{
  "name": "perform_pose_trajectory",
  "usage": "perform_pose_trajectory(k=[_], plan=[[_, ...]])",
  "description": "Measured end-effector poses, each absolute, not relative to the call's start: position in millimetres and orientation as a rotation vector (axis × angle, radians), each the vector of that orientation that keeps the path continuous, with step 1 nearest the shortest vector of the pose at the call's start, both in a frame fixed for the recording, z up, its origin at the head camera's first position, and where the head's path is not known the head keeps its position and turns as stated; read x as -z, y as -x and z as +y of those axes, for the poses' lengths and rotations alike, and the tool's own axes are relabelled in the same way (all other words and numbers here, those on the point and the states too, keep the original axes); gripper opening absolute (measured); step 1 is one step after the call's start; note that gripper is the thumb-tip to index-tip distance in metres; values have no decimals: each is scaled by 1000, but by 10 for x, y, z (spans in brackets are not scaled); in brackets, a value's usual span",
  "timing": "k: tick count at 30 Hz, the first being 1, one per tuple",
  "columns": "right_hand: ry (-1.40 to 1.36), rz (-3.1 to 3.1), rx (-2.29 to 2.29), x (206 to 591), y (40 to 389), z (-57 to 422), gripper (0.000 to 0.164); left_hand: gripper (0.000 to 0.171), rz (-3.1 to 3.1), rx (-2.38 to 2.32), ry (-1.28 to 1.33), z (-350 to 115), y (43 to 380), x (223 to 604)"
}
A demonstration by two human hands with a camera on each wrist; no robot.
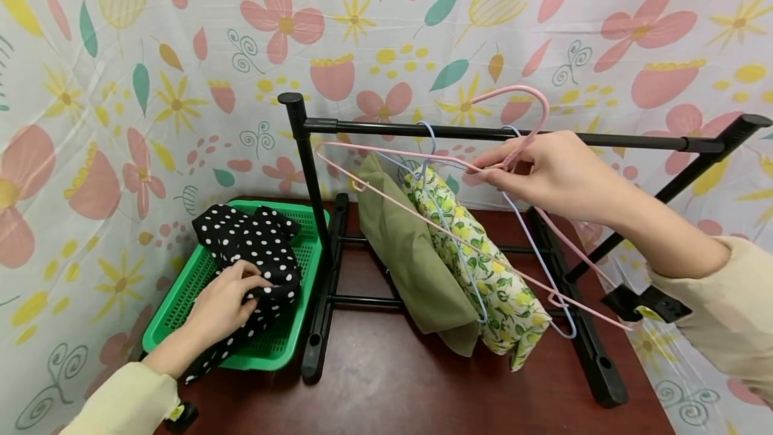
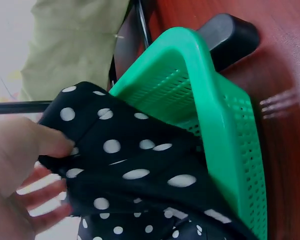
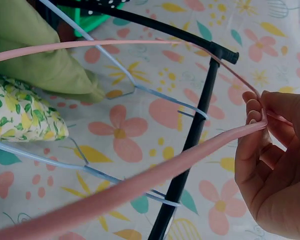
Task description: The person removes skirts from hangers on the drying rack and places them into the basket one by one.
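Observation:
My right hand pinches a pink clothes hanger at the base of its hook, holding it in front of the rack's bar; the hanger carries nothing. My left hand is at the green basket and pinches a black cloth with white dots between thumb and fingers. In the left wrist view the thumb lies over the edge of the dotted cloth, with the fingers partly behind it. Most of the cloth lies in the green basket, and one end hangs over its front rim.
A black rack with a top bar stands on the dark red table. On blue hangers hang an olive green cloth and a lemon-print cloth. Behind is a flowered curtain. The basket stands left of the rack's foot.

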State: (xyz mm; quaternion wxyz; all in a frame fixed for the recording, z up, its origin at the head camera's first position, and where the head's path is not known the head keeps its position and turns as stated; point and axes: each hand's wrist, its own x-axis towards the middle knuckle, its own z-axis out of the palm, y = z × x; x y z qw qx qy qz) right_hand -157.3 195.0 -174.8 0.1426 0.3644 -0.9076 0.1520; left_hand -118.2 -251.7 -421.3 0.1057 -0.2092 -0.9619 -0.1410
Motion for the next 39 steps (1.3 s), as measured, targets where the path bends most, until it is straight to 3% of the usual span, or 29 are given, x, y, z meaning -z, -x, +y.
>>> perform_pose_trajectory(k=[4, 8, 25, 33, 39], plan=[[-1040, -2603, -456, 1693, 1524, 1990, 27, 24, -2931, 414, 627, -2498, 1208, 4254], [-1029, -2582, -483, 1646, 1495, 2039, 14, 22, -3067, 493, 615, -2498, 1244, 4252], [-916, -2565, -451, 1609, 1396, 2317, 17, 25, -3454, 622, 681, -2559, 1468, 4560], [-818, -2574, -484, 1641, 1346, 2512, 20, 42, -3564, 642, 790, -2548, 1496, 4627], [-857, -2511, -534, 1672, 1329, 2635, 23, 40, -3701, 766, 521, -2466, 1508, 4625]])
